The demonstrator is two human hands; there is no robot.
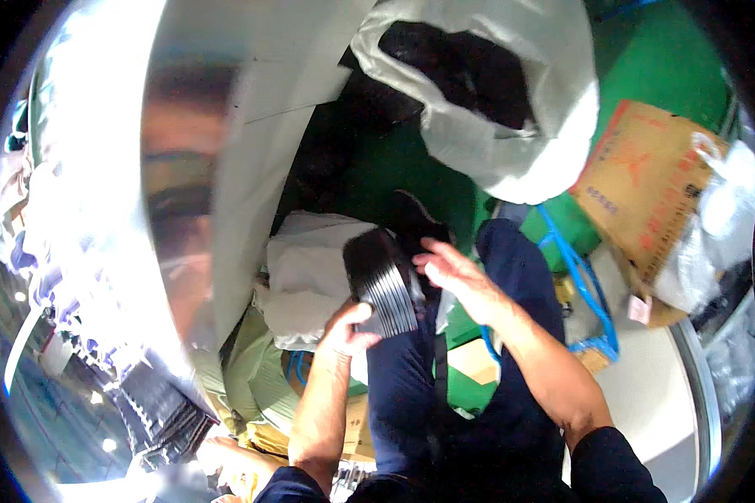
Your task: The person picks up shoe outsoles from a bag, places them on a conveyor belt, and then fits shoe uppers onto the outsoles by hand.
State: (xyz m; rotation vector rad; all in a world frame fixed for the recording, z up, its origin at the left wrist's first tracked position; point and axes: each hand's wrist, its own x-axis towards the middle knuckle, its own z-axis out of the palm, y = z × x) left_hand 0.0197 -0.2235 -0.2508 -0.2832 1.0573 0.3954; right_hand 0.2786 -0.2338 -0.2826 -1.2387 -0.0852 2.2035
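Note:
A stack of thin black flat pieces [384,289], with light lines along its edges, is gripped near its lower end by my left hand [348,329]. The thumb lies against the near side of the stack, and the fingers are partly hidden beneath it. To the right of the stack, my right hand [457,283] has its fingers stretched out and apart. Its fingertips are close to the stack's right side; I cannot tell whether they touch it. Both hands are above my dark trousers [398,394]. Just left of the stack lies a pale cloth or sack [306,251].
A large white sack [554,155] with dark contents stands ahead. A printed cardboard piece [637,184], a clear plastic bag [726,201] and a blue tubular frame [591,298] are at right. A shiny metal panel [184,168] rises at left, near black ribbed pieces [159,411].

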